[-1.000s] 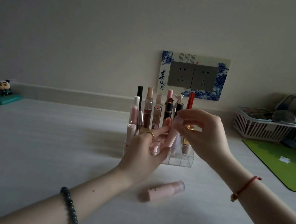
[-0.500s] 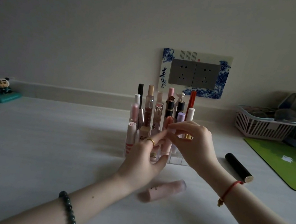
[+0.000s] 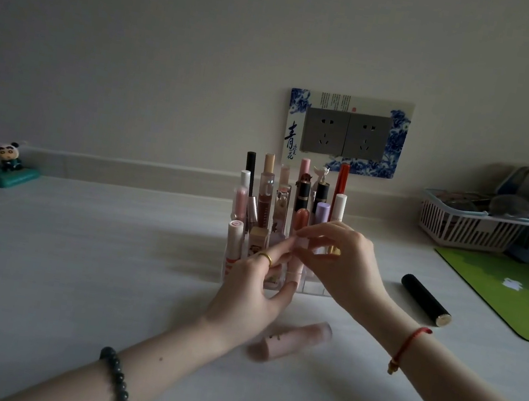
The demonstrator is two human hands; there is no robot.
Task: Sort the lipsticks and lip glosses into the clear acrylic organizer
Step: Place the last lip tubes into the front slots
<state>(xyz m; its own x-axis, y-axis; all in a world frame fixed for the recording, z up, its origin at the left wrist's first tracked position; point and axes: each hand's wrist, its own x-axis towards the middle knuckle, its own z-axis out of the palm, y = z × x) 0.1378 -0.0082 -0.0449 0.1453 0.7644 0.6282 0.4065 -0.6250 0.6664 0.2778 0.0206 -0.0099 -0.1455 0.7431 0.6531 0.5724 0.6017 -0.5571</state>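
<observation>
Head view, live:
- Socket surround (image 3: pixel 346 133) on wall behind organizer (image 3: pixel 311 287) shows big brush character 青. Smaller script is unreadable, tube labels too small to read.
- Right hand (image 3: pixel 339 264) comes in from organizer's right, wrist raised, fingertips pinching cap of pale pink tube (image 3: pixel 297 262), which stands upright in organizer's front row.
- Left hand (image 3: pixel 252 290), gold ring, back to camera, index finger and thumb closed on same tube.
- Loose pink tube (image 3: pixel 293 340) lies on desk (image 3: pixel 71 273) in front of organizer.
- Black tube (image 3: pixel 425 300) lies right of organizer.

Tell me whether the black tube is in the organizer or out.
Out: the black tube lies flat on the table, right of the organizer.
</observation>
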